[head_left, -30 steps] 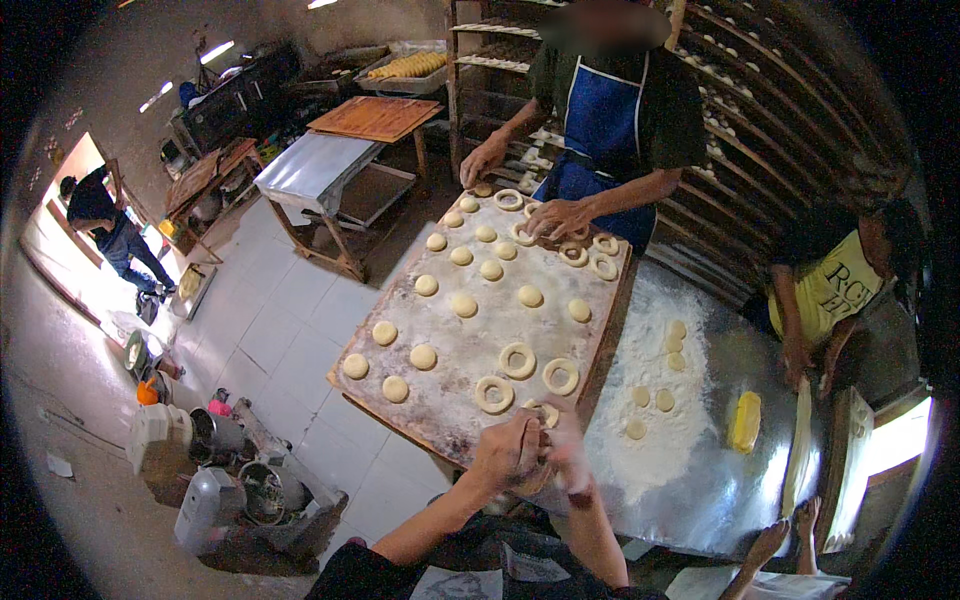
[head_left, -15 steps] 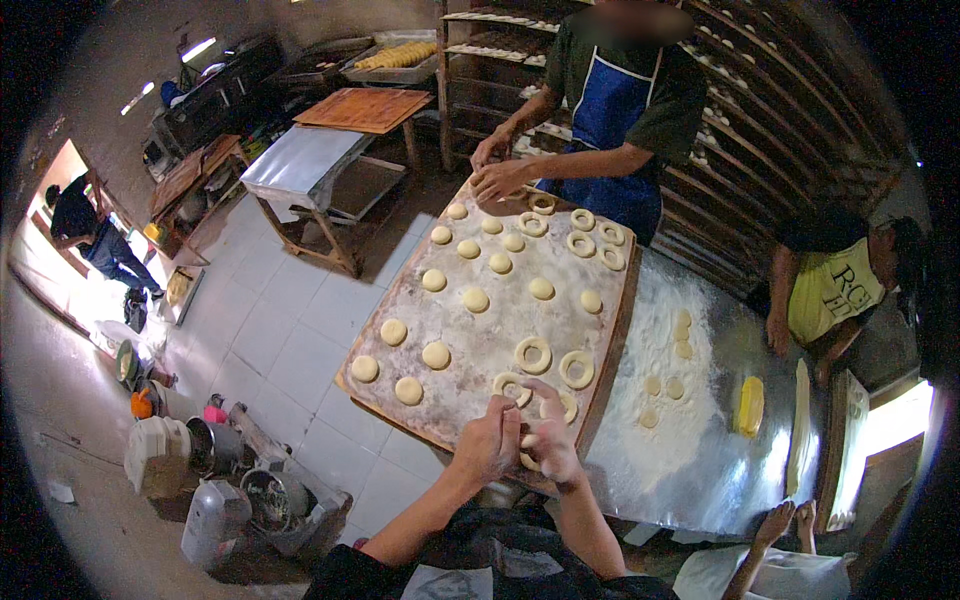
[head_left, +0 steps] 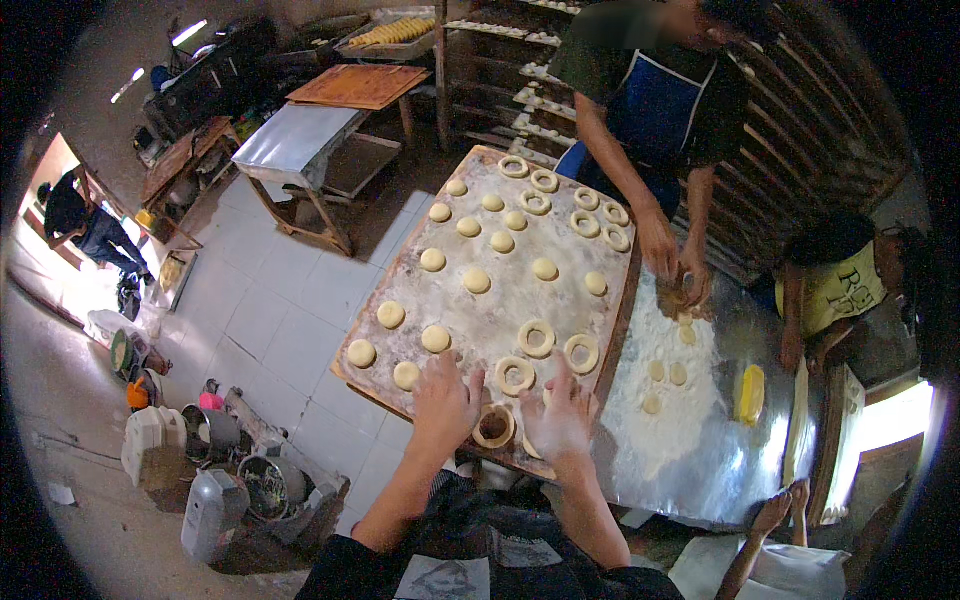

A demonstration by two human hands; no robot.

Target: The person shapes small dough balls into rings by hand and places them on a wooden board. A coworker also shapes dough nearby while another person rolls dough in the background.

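Fourteen pale round dough discs (head_left: 475, 281) lie spread over a flour-dusted, wood-edged surface (head_left: 500, 310), with gaps that probably keep soft pieces from sticking together; the dusting likely serves the same end. Seven pale dough rings (head_left: 585, 223) are grouped at its far end, mostly toward the right corner, apart from the discs, perhaps to keep the two shapes sorted. Four more rings show clearly at the near end, and at least one other is partly covered by the right hand (head_left: 560, 420). That hand is blurred, its fingers spread above these rings; I cannot tell whether it touches one. The left hand (head_left: 447, 405), fingers loosely apart and seemingly holding nothing, is just beside the nearest disc and a ring. On the shiny grey metal surface (head_left: 740, 460) to the right, at least four small flat dough pieces (head_left: 679, 373) rest in white flour (head_left: 650, 440), near one yellow rectangular block (head_left: 749, 395). One co-worker in a blue apron (head_left: 655, 105) bends over the flour's far end
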